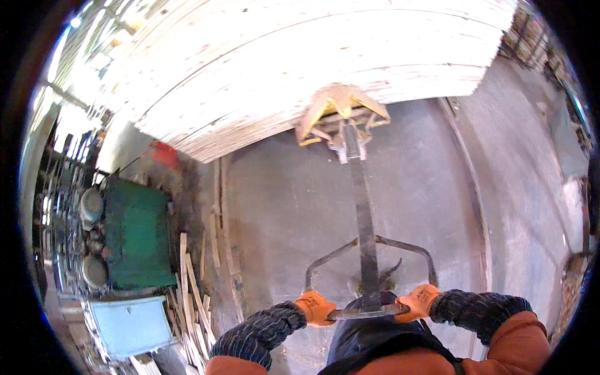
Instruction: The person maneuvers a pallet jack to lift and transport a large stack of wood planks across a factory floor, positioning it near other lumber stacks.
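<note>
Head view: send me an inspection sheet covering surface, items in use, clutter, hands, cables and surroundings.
Surface: grey concrete-like floor, scuffed; a long strip runs along the right.
Items in use: pallet jack, yellow end against the board stack in view; any forks beneath are hidden.
Clutter: loose wood strips at left.
Hands: left hand and right hand, orange-gloved, closed on the looped handle.
Cables: nothing clearly seen.
Surroundings: green box-like unit and pale blue panel at left.

Green box [137, 234], pale blue panel [130, 326]; wooden strips [185, 287] alongside.
</note>
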A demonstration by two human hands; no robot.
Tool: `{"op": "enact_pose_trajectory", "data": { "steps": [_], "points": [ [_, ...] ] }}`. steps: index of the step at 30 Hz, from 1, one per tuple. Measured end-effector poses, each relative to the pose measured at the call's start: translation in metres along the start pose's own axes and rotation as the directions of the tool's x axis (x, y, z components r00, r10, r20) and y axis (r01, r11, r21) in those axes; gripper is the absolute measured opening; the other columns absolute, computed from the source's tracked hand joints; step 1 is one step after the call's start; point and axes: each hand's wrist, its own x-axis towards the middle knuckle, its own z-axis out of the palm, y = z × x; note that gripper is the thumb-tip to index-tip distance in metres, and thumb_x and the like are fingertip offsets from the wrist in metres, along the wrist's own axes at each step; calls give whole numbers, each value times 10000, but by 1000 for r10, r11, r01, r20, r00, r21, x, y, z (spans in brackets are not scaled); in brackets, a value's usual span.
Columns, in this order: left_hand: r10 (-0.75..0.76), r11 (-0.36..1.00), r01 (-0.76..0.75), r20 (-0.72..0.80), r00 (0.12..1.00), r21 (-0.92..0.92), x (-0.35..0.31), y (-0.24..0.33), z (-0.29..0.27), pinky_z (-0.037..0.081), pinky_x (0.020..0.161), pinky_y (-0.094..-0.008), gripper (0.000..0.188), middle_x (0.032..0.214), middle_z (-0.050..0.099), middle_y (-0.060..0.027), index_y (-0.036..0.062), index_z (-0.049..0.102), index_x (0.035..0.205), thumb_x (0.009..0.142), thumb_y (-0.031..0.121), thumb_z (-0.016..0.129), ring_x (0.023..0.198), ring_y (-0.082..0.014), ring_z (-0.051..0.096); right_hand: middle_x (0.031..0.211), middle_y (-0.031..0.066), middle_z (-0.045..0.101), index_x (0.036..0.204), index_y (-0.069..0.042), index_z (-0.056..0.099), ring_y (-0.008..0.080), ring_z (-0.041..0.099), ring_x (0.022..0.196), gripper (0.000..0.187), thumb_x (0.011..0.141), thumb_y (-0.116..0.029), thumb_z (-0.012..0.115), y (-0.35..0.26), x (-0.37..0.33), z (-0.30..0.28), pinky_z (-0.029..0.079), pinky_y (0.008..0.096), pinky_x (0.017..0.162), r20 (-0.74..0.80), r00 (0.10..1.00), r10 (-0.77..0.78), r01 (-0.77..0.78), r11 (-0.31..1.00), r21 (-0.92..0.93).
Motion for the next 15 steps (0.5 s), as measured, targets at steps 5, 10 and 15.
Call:
{"op": "enact_pose_trajectory", "data": {
  "steps": [5,10,15],
  "points": [
    [16,1000,-16,-54,998,3,8,-12,18,511,581,-523,330,641,642,-152,148,669,835,844,474,614,616,-393,649,813,143,697,1121,-177,651,372,676,765,637,831,-724,501,10,12,23,510,504,645,-73,997,-18,21,999,42],
    [21,1000,-21,-130,991,-1,22,-19,53,508,579,-527,309,637,637,-145,151,664,836,813,457,635,603,-399,637,748,96,679,1038,-165,652,348,669,690,554,838,-670,540,18,19,41,505,489,575,-99,995,-4,3,1000,-12],
    [-2,999,-1,-67,998,-43,44,-31,102,504,590,-538,313,651,642,-145,141,648,835,812,454,636,623,-400,643,758,73,683,1047,-186,644,335,671,693,508,836,-640,562,34,42,86,507,481,563,-70,998,-7,5,1000,-28]
  ]
}}
